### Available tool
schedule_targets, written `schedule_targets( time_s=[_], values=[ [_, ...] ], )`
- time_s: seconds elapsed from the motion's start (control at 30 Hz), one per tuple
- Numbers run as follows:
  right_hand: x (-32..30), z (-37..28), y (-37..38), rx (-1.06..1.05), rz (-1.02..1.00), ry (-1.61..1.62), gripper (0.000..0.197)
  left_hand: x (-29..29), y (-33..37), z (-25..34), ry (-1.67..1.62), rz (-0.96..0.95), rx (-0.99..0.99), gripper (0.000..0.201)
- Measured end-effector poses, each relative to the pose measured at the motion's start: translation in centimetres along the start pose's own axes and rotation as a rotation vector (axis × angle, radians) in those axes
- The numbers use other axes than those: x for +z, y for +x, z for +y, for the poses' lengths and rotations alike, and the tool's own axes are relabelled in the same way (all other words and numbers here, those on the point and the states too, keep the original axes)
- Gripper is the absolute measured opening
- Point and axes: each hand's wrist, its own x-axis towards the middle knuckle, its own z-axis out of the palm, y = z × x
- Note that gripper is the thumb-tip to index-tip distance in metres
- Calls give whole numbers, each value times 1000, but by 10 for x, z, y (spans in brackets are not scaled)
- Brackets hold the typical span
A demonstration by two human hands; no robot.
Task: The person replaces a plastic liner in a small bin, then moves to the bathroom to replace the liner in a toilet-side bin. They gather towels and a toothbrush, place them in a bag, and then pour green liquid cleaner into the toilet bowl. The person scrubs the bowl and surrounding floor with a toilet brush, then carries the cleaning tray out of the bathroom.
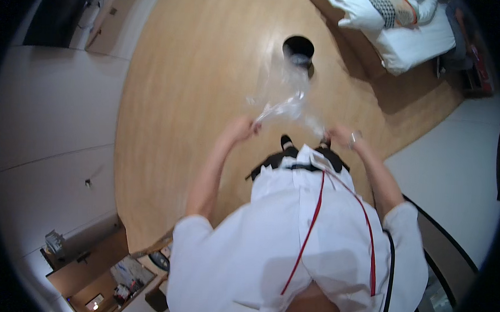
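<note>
I hold a clear, thin plastic bag (286,93) stretched out in front of me over the wooden floor. My left hand (244,128) grips one edge of the bag, and my right hand (338,134), with a watch at the wrist, grips the other edge. The bag billows upward between them, crumpled and see-through. Beyond it, a small round black bin (298,47) stands on the floor.
A bed (403,29) with white bedding and a patterned cloth is at the upper right. White walls run along the left and right. A wooden shelf unit (111,272) with small items sits at the lower left. Wooden floor (197,98) spreads between them.
</note>
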Motion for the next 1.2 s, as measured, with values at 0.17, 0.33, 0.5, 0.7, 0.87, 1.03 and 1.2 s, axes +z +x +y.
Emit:
schedule_targets(
  time_s=[0.17,0.33,0.5,0.7,0.87,1.03,1.2],
  values=[
    [-36,8,-21,311,205,952,36,-14,-35,66,-463,288,-229,37],
    [-58,-80,-3,-186,689,-196,89,-51,-14,111,-218,302,-238,33],
    [-52,-134,68,-283,760,-476,36,-28,3,107,137,437,-38,21],
    [-139,-104,35,-135,655,-668,16,-88,2,45,194,512,-267,20],
    [-215,-114,6,-362,1192,-610,30,-182,-59,88,87,1327,-123,20],
    [-75,-86,22,8,497,-472,34,-89,-75,28,420,773,-532,11],
    [-47,-75,16,-7,511,129,42,-34,-148,-42,43,254,-703,41]
  ],
)
